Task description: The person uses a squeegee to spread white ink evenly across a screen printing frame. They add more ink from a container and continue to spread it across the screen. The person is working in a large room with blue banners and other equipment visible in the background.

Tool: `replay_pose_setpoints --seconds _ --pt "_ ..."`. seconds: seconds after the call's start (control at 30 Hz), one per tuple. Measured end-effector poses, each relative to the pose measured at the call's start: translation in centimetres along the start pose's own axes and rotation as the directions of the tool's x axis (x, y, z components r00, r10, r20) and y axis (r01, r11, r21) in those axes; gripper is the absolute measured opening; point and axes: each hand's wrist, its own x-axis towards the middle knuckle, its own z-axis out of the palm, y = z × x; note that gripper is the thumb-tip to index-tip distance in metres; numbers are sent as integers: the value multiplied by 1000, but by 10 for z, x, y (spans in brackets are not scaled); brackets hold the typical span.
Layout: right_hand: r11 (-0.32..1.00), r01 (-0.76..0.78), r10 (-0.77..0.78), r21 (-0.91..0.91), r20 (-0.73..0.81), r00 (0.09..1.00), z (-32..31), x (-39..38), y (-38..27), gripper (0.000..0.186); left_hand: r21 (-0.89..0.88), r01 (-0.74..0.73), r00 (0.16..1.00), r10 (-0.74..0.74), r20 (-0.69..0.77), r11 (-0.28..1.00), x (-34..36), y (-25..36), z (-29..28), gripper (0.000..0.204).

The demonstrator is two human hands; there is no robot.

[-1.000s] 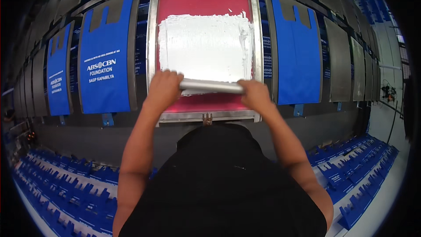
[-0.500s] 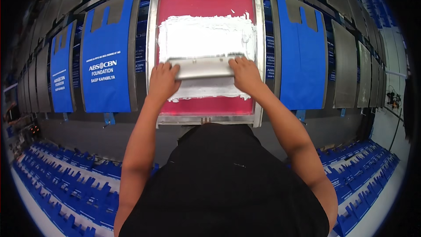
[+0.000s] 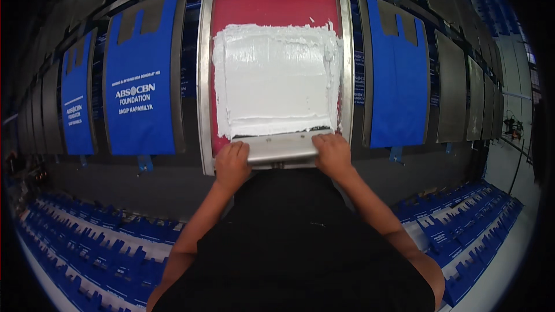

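A metal-framed printing screen [image 3: 205, 81] with red mesh lies in front of me. Thick white ink [image 3: 277, 78] covers most of its middle, with ragged ridges along the sides. At the near end of the screen is a wide silver squeegee [image 3: 282, 148], just below the ink's near edge. My left hand [image 3: 232, 164] is closed round its left end. On the right end, my right hand [image 3: 333, 155] grips it with the fingers curled over the top. Whatever lies beneath the screen is hidden.
Grey pallets flank the screen. One on the left carries a blue bag [image 3: 139, 81] with white print; a plain blue bag [image 3: 399, 75] lies on the right pallet. Rows of blue bags [image 3: 115, 254] spread across the floor behind me on both sides.
Both hands have drawn the squeegee toward me, from the middle of the ink to the screen's near end. The ink behind it now shows as a smoother white sheet.
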Motion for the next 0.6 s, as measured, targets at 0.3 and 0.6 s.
replay_pose_setpoints --seconds 0.3,0.6 --pt "976 -35 52 -213 76 996 -52 215 82 33 159 130 961 -164 223 979 228 -78 -13 23" --pt "999 -9 11 48 -28 1000 1 16 13 16 20 23 990 -25 138 1000 24 -12 -2 47"
